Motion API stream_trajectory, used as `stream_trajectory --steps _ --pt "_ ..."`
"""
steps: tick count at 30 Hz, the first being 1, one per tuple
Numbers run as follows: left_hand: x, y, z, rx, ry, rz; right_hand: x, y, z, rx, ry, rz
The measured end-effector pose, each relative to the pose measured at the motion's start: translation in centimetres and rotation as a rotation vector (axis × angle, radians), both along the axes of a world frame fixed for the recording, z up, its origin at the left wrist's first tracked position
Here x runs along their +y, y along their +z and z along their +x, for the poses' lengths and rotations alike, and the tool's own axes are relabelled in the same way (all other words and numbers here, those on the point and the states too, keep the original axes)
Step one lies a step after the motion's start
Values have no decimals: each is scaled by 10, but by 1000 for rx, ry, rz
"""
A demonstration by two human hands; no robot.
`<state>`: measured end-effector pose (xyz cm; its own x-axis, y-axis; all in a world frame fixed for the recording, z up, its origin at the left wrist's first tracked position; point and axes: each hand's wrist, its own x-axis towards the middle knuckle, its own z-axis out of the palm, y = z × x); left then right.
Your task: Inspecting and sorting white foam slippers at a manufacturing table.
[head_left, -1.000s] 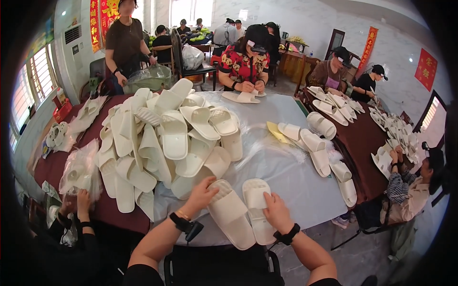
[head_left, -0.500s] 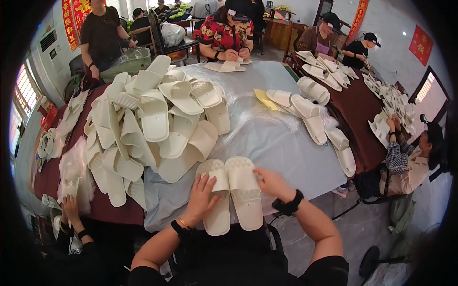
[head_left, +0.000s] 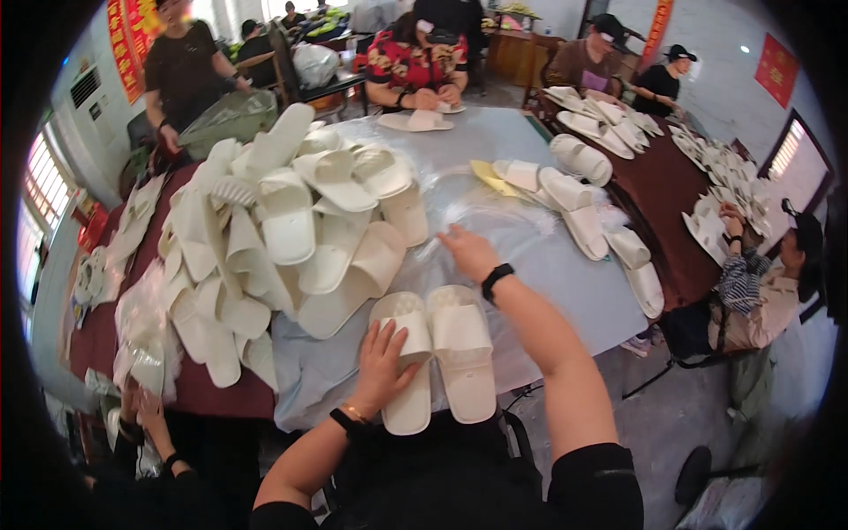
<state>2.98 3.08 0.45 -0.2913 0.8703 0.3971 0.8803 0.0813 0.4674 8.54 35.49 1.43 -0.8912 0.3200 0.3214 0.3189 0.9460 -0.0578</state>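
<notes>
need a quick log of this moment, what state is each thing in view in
Nearest slipper pair: side by side, straps up
Left hand: resting on that pair's left slipper
Right hand: empty, extended beyond the pair
Slipper pile: heaped, jumbled
Right-side slippers: apart from the pile
Grey table cover: spread out, wrinkled
Clear plastic bags: crumpled

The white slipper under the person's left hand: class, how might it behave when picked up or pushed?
The white slipper would probably flex yet spring back, since its broad strap arches up without sagging. It is likely light for its size, judging by its plain, foam-like look. Its long, flat shape suggests sliding rather than rolling.
</notes>
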Motion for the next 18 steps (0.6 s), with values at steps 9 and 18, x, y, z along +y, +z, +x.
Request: stream_trajectory --steps 9,18 --pt "-7 -12 -2 3 42 73 -12 -12 -23 2 51 140" --pt "-6 -9 -1 11 41 90 -18 -6 -32 131 66 222"
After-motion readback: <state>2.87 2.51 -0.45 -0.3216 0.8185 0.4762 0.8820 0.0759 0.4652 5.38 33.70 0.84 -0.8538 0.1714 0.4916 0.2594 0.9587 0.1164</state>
